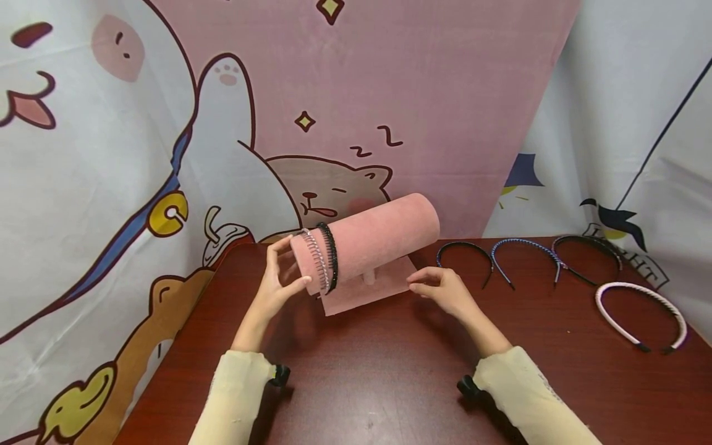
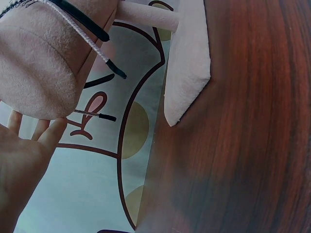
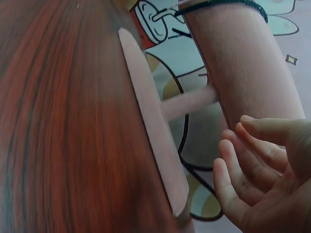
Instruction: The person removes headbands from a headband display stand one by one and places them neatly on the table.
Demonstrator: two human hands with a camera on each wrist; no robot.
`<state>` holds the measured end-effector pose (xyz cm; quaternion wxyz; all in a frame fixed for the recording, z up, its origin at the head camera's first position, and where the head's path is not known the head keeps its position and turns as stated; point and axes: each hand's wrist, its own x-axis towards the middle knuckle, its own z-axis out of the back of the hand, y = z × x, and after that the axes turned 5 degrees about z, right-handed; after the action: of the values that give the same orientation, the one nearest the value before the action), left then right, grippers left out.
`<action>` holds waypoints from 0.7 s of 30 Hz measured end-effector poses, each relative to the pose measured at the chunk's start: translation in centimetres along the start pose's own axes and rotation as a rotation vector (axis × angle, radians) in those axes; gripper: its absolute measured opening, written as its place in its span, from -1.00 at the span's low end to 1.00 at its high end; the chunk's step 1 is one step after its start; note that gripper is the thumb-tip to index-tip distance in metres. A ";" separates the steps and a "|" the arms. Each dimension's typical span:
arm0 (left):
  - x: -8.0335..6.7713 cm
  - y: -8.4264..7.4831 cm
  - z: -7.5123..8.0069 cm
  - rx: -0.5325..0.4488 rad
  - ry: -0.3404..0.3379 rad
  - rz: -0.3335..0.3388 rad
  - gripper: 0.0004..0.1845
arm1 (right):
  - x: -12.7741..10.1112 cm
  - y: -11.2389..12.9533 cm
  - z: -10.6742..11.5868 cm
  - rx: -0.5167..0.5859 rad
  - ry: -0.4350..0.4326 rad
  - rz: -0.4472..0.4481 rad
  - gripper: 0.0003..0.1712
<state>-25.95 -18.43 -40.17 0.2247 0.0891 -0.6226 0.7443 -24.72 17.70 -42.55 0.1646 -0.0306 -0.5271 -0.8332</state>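
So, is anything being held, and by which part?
The left hand holds the pink plush cylindrical stand by its left end; the right hand holds nothing.

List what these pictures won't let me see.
Left wrist: left hand's fingertips, behind the pink roll.
Left wrist: black headband's remainder, cut off by the top edge.
Right wrist: the roll's lower end, behind the right hand.
Head: a pale speck on the table, too small to identify.

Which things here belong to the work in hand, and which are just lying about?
Likely in the work:
pink stand, the left hand at one end
silvery headband on the stand
black headband beside it

Lying about, perhaps waiting their turn:
blue headband
pale headband
dark headband nearest the stand
second dark headband
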 end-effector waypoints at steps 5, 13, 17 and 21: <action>0.0 0.2 0.0 -0.004 0.001 -0.001 -0.08 | 0.5 0.9 -1.3 0.047 0.024 0.048 -0.73; 0.1 0.1 0.1 -0.007 0.009 -0.009 -0.07 | 1.2 2.6 -3.5 0.091 0.046 0.049 -0.76; 0.1 0.1 0.1 -0.013 0.010 -0.010 -0.07 | 1.5 3.3 -4.4 0.087 0.047 0.070 -0.73; 0.1 0.0 0.1 -0.013 0.012 -0.009 -0.08 | 1.7 3.7 -5.4 0.112 0.060 0.088 -0.71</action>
<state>-26.05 -18.53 -40.13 0.2322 0.0859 -0.6256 0.7398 -24.57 11.07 -41.31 0.2183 -0.0197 -0.5657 -0.7949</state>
